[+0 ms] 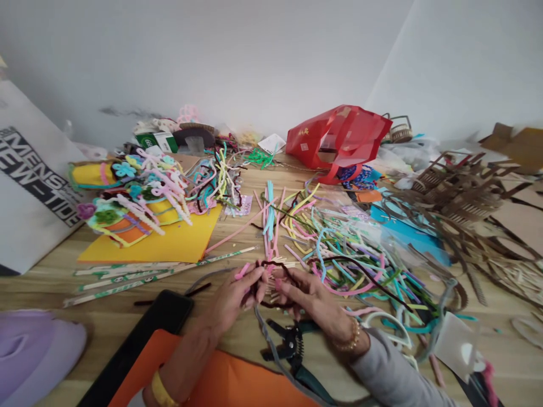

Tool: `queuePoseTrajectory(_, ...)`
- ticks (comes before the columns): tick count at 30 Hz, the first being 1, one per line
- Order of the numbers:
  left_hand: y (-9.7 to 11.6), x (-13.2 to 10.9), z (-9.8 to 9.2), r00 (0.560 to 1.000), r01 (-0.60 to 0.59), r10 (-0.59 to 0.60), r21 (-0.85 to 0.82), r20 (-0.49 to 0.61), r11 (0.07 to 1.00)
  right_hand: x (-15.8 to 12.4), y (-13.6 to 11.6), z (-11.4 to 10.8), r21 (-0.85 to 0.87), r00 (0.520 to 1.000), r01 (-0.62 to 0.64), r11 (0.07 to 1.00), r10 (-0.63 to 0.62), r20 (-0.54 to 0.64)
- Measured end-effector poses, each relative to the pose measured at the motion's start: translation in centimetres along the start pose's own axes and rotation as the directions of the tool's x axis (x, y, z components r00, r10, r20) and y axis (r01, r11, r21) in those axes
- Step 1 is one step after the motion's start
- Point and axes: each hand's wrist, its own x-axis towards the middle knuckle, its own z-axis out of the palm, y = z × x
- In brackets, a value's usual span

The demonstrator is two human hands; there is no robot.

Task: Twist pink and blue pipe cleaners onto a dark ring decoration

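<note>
Here, a brown strand point(278, 264) curves from left fingers point(253, 277) to right fingers point(293, 291).

Left hand point(237, 291): yellow-gold wrist bangle point(160, 390) | Right hand point(311, 295): beaded bracelet point(353, 333), grey sleeve point(392, 364)

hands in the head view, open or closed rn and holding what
Left hand: closed, holding one side of the looped brown fuzzy stem.
Right hand: closed, holding its other side.

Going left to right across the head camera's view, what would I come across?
White printed bag, black phone-like slab, the person's left hand, right hand, brown woven baskets.
</note>
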Motion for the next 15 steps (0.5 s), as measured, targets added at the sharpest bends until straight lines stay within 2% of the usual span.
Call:
queuePoseTrajectory(3, 0.0, 0.1, -0.1, 0.998, -0.014, 0.007, -0.11, -0.067, 0.994, 0.2, 0.4, -0.2, 0.256, 0.998, -0.021, 0.966, 0.007, 0.056)
queuePoseTrajectory(6, 0.0, 0.2, -0.2, 0.994, -0.041, 0.024, -0.167, -0.104, 0.985, 0.3, 1.2, -0.2, 0.428, 0.996, -0.059, 0.902, 0.026, 0.084)
queuePoseTrajectory(11, 0.1, 0.6, -0.2, 0.99, -0.099, 0.072, -0.239, -0.121, 0.966, 0.7, 2.0, -0.1, 0.56, 1.0, -0.025, 0.828, 0.016, 0.021)
queuePoseTrajectory(15, 0.1, 0.6, 0.0, 0.99, -0.131, 0.108, -0.326, -0.085, 0.936, 1.0, 2.3, -0.2, 0.614, 0.999, 0.004, 0.789, 0.022, -0.035)
